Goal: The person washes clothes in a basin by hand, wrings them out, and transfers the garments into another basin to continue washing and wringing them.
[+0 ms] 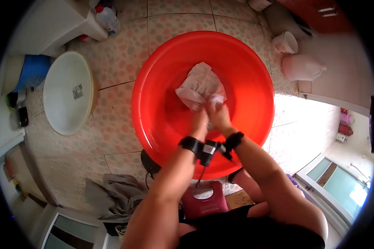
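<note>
A large red basin [158, 54] stands on the tiled floor in front of me. Inside it a pale, wet-looking cloth [202, 81] is bunched up and hangs from my two hands, which are close together. My left hand [200, 120] grips the cloth's near end, its fingers closed and partly blurred. Right beside it, my right hand [218, 115] is closed on the same cloth. Black bands with small devices are on both wrists.
A white basin [66, 99] is on the left. Grey fabric [118, 195] lies on the floor at lower left. Bottle [107, 18] at upper left; white bucket [285, 42] and pale jug [302, 67] at right. A maroon stool [205, 205] is below me.
</note>
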Available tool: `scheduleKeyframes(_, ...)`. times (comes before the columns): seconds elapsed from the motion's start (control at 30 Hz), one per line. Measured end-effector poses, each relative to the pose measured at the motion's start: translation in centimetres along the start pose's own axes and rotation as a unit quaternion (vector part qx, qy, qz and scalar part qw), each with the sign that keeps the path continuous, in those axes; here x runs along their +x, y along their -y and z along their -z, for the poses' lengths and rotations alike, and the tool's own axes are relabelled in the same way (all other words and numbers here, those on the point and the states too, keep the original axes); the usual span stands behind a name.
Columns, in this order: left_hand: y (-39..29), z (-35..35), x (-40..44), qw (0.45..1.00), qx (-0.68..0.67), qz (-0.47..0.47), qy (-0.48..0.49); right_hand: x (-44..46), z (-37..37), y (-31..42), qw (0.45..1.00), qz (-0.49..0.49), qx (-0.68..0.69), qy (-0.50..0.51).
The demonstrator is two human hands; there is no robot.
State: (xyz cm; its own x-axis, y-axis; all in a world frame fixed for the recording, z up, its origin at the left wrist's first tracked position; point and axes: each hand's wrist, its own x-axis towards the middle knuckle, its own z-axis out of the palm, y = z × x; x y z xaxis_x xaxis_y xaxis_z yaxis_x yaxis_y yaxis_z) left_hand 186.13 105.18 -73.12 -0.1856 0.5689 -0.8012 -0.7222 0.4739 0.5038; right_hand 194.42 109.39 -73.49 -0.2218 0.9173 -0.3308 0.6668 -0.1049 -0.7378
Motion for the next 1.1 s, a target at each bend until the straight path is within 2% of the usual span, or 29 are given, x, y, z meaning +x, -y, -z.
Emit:
scheduleKeyframes(0.03,0.6,-1.2,-0.7,1.0,-0.001,0.013,0.009,1.7,0.5,-0.2,0.996,-0.074,-0.036,-0.033)
scheduleKeyframes(0.07,1.1,-2.3,-0.6,0.999,0.006,-0.05,-0.02,2.9,0.7,-0.6,0.991,-0.112,0.066,-0.04)
scheduleKeyframes(0.1,0.7,-2.0,0.2,0.999,0.005,-0.051,-0.018,2.6,0.6,-1.1,0.991,-0.111,0.065,-0.042)
scheduleKeyframes(0.17,-1.4,-0.3,0.9,0.98,0.198,-0.029,-0.006,0.4,0.2,-0.8,0.999,-0.032,-0.027,0.014)
scheduleKeyframes(0.2,-1.8,0.4,0.3,0.999,0.025,0.037,-0.01,-1.5,-0.4,-0.3,0.996,-0.031,0.086,0.021)
scheduleKeyframes(0.23,2.3,2.0,4.3,0.982,-0.168,-0.002,0.089,-1.7,-1.6,-1.7,0.995,0.006,0.098,0.014)
scheduleKeyframes(0.3,-1.0,-0.3,-0.5,1.0,0.022,0.004,0.007,0.3,0.7,0.8,0.997,-0.038,-0.032,0.06)
scheduleKeyframes(0.33,0.6,-0.6,0.4,0.998,-0.038,0.017,0.042,1.7,1.0,-0.1,0.998,-0.021,-0.056,0.0)
scheduleKeyframes(0.37,0.3,-1.0,0.3,0.998,-0.032,0.021,0.048,3.1,1.7,-0.7,0.995,-0.079,-0.062,0.004)
scheduleKeyframes(0.43,-0.9,-1.7,-0.4,0.994,0.007,-0.079,-0.073,3.7,3.3,-1.6,0.983,-0.138,0.122,-0.016)
scheduleKeyframes(0.47,-2.1,-1.4,-0.9,0.988,-0.006,-0.109,-0.107,3.5,4.6,-2.5,0.983,-0.14,0.12,-0.019)
scheduleKeyframes(0.5,-1.3,-0.2,0.7,0.982,0.029,-0.128,-0.138,3.8,6.0,-3.4,0.877,-0.212,0.427,0.054)
scheduleKeyframes(0.53,-1.8,-0.2,0.3,0.989,-0.031,-0.112,-0.092,4.2,6.8,-3.2,0.671,-0.257,0.685,0.124)
scheduleKeyframes(0.57,-2.1,-0.1,-0.3,0.991,-0.089,-0.093,-0.047,4.4,7.0,-3.1,0.672,-0.254,0.685,0.124)
scheduleKeyframes(0.6,-1.8,0.1,-0.2,0.991,-0.089,-0.091,-0.047,4.2,7.2,-3.2,0.652,-0.244,0.705,0.136)
scheduleKeyframes(0.67,-0.5,0.8,0.3,0.967,-0.222,0.021,0.123,3.2,7.7,-1.3,0.63,-0.239,0.724,0.148)
scheduleKeyframes(0.7,0.1,1.6,1.1,0.967,-0.225,0.022,0.119,2.3,7.9,1.2,0.682,-0.235,0.671,0.171)
scheduleKeyframes(0.73,0.6,2.7,2.4,0.939,-0.236,0.081,0.235,1.7,7.5,2.7,0.73,-0.228,0.613,0.196)
scheduleKeyframes(0.77,0.2,3.0,2.7,0.895,-0.243,0.137,0.348,1.1,6.6,2.3,0.731,-0.23,0.61,0.2)
scheduleKeyframes(0.8,0.3,2.8,2.8,0.895,-0.247,0.133,0.346,0.4,5.4,1.4,0.885,-0.18,0.408,0.136)
scheduleKeyframes(0.83,-0.6,1.8,2.0,0.952,-0.148,0.124,0.237,-0.4,4.3,1.2,0.976,-0.113,0.177,0.064)
scheduleKeyframes(0.87,-0.9,1.1,1.6,0.985,-0.044,0.113,0.122,-1.3,4.1,3.4,0.99,-0.087,0.107,0.029)
scheduleKeyframes(0.9,-0.5,0.8,1.9,0.985,-0.047,0.112,0.119,-2.1,3.5,3.7,0.99,-0.086,0.106,0.033)
scheduleKeyframes(0.97,0.7,0.6,3.0,0.971,-0.222,0.003,0.088,-3.6,2.7,4.0,0.991,-0.083,0.098,0.045)
scheduleKeyframes(1.0,1.0,1.8,3.2,0.936,-0.301,0.054,0.175,-4.2,1.9,3.7,0.997,0.074,0.03,0.009)
scheduleKeyframes(1.03,0.8,1.6,2.6,0.936,-0.3,0.054,0.175,-4.0,1.5,4.0,0.99,0.129,-0.055,-0.021)
scheduleKeyframes(1.1,-0.7,-0.2,0.0,0.988,-0.151,0.021,0.026,-1.2,1.7,4.8,0.992,-0.045,-0.117,0.017)
